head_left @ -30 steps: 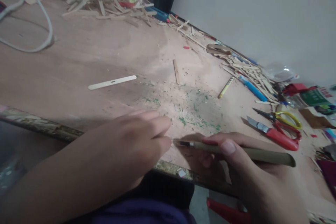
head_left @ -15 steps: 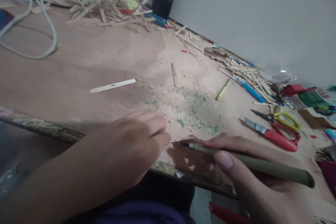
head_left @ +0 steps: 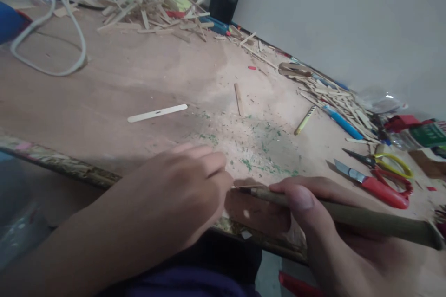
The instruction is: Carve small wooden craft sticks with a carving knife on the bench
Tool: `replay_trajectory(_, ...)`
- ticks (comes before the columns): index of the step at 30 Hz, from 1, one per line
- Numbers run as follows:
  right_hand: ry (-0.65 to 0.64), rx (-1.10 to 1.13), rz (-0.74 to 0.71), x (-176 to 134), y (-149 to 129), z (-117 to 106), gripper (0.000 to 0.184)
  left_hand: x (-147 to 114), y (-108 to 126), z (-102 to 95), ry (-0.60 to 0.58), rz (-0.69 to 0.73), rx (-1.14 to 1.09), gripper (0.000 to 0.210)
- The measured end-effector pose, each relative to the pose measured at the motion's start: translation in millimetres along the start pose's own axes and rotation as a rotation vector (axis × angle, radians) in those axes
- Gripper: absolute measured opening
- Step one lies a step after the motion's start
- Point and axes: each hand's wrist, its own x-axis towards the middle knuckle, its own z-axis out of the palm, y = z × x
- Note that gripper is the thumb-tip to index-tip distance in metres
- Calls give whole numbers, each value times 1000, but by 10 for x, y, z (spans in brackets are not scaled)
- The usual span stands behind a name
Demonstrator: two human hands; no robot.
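My right hand [head_left: 313, 209] grips a slim tool with an olive-brown tapered handle [head_left: 369, 219], thumb on top. Its narrow dark tip points left, almost touching my left fingers; whether it is a blade or a brush is unclear. My left hand [head_left: 188, 185] is closed low over the table's front edge, fingers curled and pressed together. A thin pale edge shows at its fingertips beside the tool tip, but the held thing is mostly hidden. Beyond the hands lie green shavings [head_left: 247, 163], a pale craft stick [head_left: 156, 113] with a dark slot, and a shorter wooden stick [head_left: 238, 100].
On the right lie a red-handled knife [head_left: 383, 190], yellow-and-red-handled scissors [head_left: 393, 165], a blue pen-like object [head_left: 343, 122] and a striped yellow piece [head_left: 305, 120]. Heaps of craft sticks [head_left: 139, 9] line the back. A white cord [head_left: 83, 48] loops at left.
The view has shifted, so the table's things sit slightly further right. My right thumb has moved forward along the tool, whose tip stays close to my left fingers.
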Motion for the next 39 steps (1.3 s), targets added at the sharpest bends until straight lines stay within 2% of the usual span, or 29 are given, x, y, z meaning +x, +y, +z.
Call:
replay_trajectory(4,39,-30,-106,24,-13,-32,21,-4,-9,-10,5,-2,-32,24)
replay_trajectory(8,33,-139,-292,52,-36,-20,25,-19,-28,9,-5,8,-37,23)
replay_trajectory(13,-53,-200,-406,119,-9,29,24,-9,-10,2,5,9,-34,26)
replay_trajectory(23,-195,-276,-405,161,-31,-34,28,-35,-3,-24,0,-15,-84,23)
replay_trajectory(28,-206,-301,-451,188,-41,-53,31,-27,-11,-17,13,-18,-73,24)
replay_trajectory(36,-373,-340,-458,219,-164,-73,27,-21,23,-33,11,-43,-91,29)
replay_trajectory(39,-352,-320,-425,254,-169,-75,29,-18,25,-34,16,-32,-83,28)
